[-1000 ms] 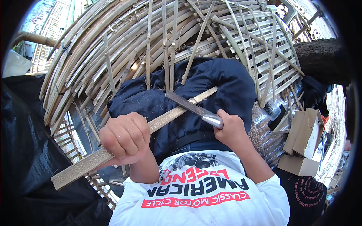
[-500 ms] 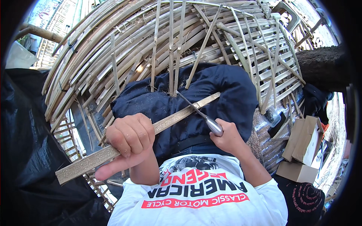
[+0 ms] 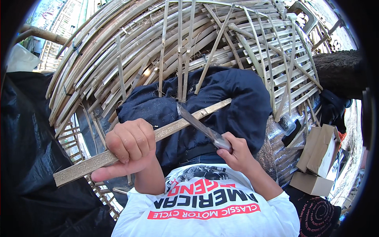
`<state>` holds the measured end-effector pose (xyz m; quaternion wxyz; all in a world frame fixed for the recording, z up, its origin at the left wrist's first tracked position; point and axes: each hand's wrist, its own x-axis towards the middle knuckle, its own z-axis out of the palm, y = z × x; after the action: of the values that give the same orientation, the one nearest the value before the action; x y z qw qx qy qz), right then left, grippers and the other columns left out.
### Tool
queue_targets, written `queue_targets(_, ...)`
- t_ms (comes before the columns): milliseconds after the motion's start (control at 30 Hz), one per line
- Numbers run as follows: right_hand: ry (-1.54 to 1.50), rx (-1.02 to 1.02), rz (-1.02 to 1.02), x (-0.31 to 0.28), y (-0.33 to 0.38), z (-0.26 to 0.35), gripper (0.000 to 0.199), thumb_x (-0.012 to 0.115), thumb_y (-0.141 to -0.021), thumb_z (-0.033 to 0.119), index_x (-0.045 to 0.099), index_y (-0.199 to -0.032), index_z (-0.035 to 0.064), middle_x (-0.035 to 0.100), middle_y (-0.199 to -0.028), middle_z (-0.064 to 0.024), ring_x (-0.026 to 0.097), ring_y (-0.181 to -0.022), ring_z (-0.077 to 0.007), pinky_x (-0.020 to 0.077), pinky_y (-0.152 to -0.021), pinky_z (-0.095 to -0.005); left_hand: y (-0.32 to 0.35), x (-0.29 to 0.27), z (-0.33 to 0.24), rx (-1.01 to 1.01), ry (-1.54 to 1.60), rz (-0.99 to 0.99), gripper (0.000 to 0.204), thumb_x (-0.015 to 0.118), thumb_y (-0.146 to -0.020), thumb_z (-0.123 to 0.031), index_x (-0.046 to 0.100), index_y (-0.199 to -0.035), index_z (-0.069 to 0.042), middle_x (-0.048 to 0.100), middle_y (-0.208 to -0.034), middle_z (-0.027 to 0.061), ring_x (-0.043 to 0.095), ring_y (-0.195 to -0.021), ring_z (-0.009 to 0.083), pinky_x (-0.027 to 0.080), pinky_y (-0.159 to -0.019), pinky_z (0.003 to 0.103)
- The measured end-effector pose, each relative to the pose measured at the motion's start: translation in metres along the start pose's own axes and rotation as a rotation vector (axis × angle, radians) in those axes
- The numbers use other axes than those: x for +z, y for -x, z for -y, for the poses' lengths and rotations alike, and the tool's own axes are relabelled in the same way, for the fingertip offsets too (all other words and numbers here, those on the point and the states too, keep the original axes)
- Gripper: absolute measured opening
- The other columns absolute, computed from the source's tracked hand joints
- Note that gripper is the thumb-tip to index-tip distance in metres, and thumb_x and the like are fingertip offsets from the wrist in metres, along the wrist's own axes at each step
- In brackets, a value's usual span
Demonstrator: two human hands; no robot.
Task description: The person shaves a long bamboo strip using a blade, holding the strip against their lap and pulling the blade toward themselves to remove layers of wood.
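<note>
A flat bamboo strip (image 3: 173, 130) slants across my lap, its near end at the lower left and its far end over the dark cloth. My left hand (image 3: 131, 147) is closed round it toward the near end, thumb stretched along its lower side. In my right hand (image 3: 236, 152) is a knife (image 3: 200, 127), gripped by its grey handle. The blade points up and left, crossing the strip near its far end, broad side showing. Whether the edge touches the strip I cannot tell. Dark blue cloth (image 3: 241, 91) covers my legs, with pale dust on it.
Long bamboo strips (image 3: 106, 59) lie in a curved pile ahead, several upright slats (image 3: 162, 51) before them. A slatted bamboo lattice (image 3: 290, 75) stands at the right, near a dark log (image 3: 338, 73). Cardboard boxes (image 3: 316, 152) sit lower right; black sheeting (image 3: 27, 158) hangs left.
The knife has turned so its blade's broad side shows, and its handle has moved slightly left and down. My left hand and the bamboo strip's near end have shifted a little up and left.
</note>
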<state>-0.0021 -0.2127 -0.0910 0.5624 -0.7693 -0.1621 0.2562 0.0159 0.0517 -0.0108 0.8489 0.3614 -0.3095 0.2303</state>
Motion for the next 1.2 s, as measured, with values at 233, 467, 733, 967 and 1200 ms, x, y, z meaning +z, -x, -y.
queue_targets(233, 0.551, -0.071, -0.160, -0.008, -0.013, -0.003, 0.041, 0.071, -0.085, 0.043, 0.055, -0.090, 0.0058, 0.068, -0.077, -0.0154, 0.067, -0.067, -0.0354, 0.0516, -0.058, -0.0418, 0.003, -0.009, 0.000, 0.006, -0.014, -0.046, 0.068, 0.057, -0.082, -0.076, 0.033, -0.056, -0.018, 0.036, -0.041, -0.0075, 0.031, -0.030, 0.0043, 0.026, -0.033, 0.019)
queue_targets(467, 0.594, -0.059, -0.207, -0.006, -0.008, -0.001, 0.042, 0.073, -0.082, 0.044, 0.057, -0.094, 0.0069, 0.067, -0.077, -0.0138, 0.068, -0.068, -0.0324, 0.0519, -0.058, -0.0403, 0.004, -0.004, -0.002, -0.012, -0.031, -0.065, 0.068, 0.057, -0.083, -0.074, 0.032, -0.055, -0.018, 0.034, -0.040, -0.0073, 0.029, -0.029, 0.0051, 0.024, -0.033, 0.019)
queue_targets(733, 0.700, -0.124, -0.282, 0.004, -0.014, -0.013, 0.044, 0.077, -0.078, 0.043, 0.060, -0.098, 0.0079, 0.064, -0.076, -0.0110, 0.067, -0.068, -0.0293, 0.0510, -0.057, -0.0388, 0.010, -0.008, -0.010, -0.031, -0.123, -0.119, 0.060, 0.050, -0.098, -0.055, 0.029, -0.056, -0.019, 0.030, -0.041, -0.0078, 0.025, -0.031, 0.0029, 0.017, -0.034, 0.019)
queue_targets(967, 0.599, -0.172, -0.357, 0.012, -0.012, -0.021, 0.043, 0.079, -0.077, 0.037, 0.061, -0.102, 0.0065, 0.065, -0.078, -0.0119, 0.067, -0.070, -0.0272, 0.0511, -0.060, -0.0363, 0.011, 0.000, -0.007, -0.008, -0.117, -0.129, 0.058, 0.045, -0.101, -0.051, 0.029, -0.055, -0.019, 0.030, -0.041, -0.0080, 0.023, -0.031, 0.0024, 0.016, -0.034, 0.020)
queue_targets(1200, 0.001, 0.297, 0.429, -0.038, -0.051, -0.014, 0.025, 0.073, -0.080, 0.014, 0.061, -0.097, 0.0007, 0.063, -0.069, -0.0043, 0.065, -0.067, -0.0096, 0.0513, -0.061, -0.0270, 0.005, 0.006, -0.006, -0.026, -0.122, -0.022, 0.056, 0.050, -0.100, -0.047, 0.030, -0.056, -0.019, 0.032, -0.040, -0.0084, 0.026, -0.030, 0.0024, 0.018, -0.034, 0.019)
